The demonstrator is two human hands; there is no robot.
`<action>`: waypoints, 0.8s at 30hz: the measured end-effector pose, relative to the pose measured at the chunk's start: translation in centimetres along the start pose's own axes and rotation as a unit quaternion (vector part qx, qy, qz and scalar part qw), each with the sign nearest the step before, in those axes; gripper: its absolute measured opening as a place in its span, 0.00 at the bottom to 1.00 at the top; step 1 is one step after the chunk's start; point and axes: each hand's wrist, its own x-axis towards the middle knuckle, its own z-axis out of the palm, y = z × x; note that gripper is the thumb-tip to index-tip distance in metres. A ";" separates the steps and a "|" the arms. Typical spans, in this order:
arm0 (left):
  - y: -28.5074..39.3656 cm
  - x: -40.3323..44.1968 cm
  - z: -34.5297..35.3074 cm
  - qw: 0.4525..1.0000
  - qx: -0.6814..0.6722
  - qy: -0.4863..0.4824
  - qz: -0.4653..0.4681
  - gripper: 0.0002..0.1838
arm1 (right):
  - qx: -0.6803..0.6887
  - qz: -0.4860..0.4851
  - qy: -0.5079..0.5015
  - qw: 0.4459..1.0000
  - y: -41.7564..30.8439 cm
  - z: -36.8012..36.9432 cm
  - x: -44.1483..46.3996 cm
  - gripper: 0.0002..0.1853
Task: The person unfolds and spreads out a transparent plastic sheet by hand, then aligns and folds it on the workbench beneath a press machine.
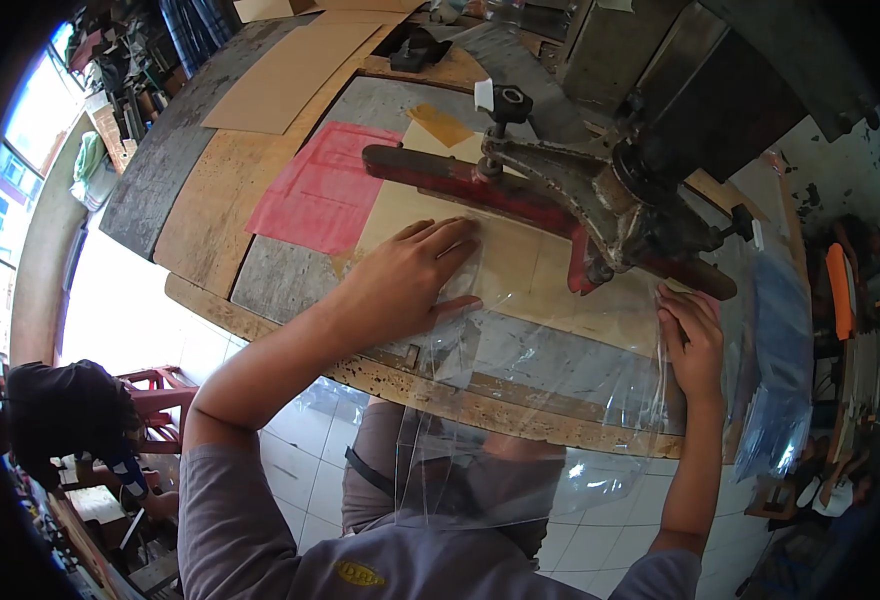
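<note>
A clear plastic sheet [560, 400] lies over the table's front edge and hangs down above my lap. My left hand [425, 270] rests flat on its left side, fingers stretched forward and thumb apart. At the sheet's right edge, the fingers of my right hand [692, 335] are bent and closed on the plastic. Beneath the sheet's far part is a yellowish board [520, 255]. Just beyond my fingers, a press machine's long red-sided bar [460, 180] crosses over the board. The sheet's far edge is hard to make out near the bar.
A pink sheet [325, 185] lies left of the board. Brown cardboard [290, 80] is at the far left of the table. Bluish plastic sheets [775, 370] hang at the right edge. A person [70, 420] is at the lower left, near a red stool [160, 405].
</note>
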 end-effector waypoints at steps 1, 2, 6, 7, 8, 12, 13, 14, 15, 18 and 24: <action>0.1 0.1 -0.1 1.000 -0.003 -0.001 -0.002 0.32 | 0.003 0.004 -0.001 1.000 0.0 0.0 0.0 0.08; 0.0 0.1 -0.1 1.000 -0.003 0.002 0.000 0.32 | 0.003 0.004 0.001 1.000 0.1 0.0 0.0 0.08; -0.2 0.1 0.0 1.000 -0.004 0.003 -0.001 0.31 | -0.002 -0.003 0.003 1.000 0.0 -0.1 0.1 0.07; -0.2 0.2 -0.1 1.000 -0.005 0.002 -0.002 0.31 | -0.008 -0.006 0.004 1.000 0.0 -0.2 0.2 0.07; -0.1 0.2 -0.2 1.000 0.000 0.003 -0.002 0.31 | -0.008 -0.008 0.005 1.000 0.0 -0.3 0.3 0.07; -0.3 0.5 -0.5 1.000 0.001 0.019 0.019 0.32 | -0.018 -0.017 0.012 1.000 0.0 -0.6 0.3 0.08; -0.4 0.6 -0.5 0.999 -0.003 0.026 0.025 0.32 | -0.021 -0.021 0.013 0.999 0.1 -0.7 0.3 0.08; -0.4 0.6 -0.5 0.999 -0.007 0.024 0.026 0.32 | -0.019 -0.026 0.016 0.999 0.2 -0.6 0.3 0.08; -0.4 0.7 -0.6 0.999 -0.010 0.022 0.027 0.32 | -0.016 -0.031 0.019 0.999 0.3 -0.6 0.3 0.07; -0.5 0.7 -0.6 0.999 -0.020 0.030 0.033 0.34 | -0.018 -0.054 0.028 0.998 0.8 -0.6 -0.1 0.07; -0.5 0.6 -1.4 0.997 -0.034 0.027 0.061 0.35 | -0.040 -0.095 0.064 0.993 1.3 -0.7 -0.9 0.07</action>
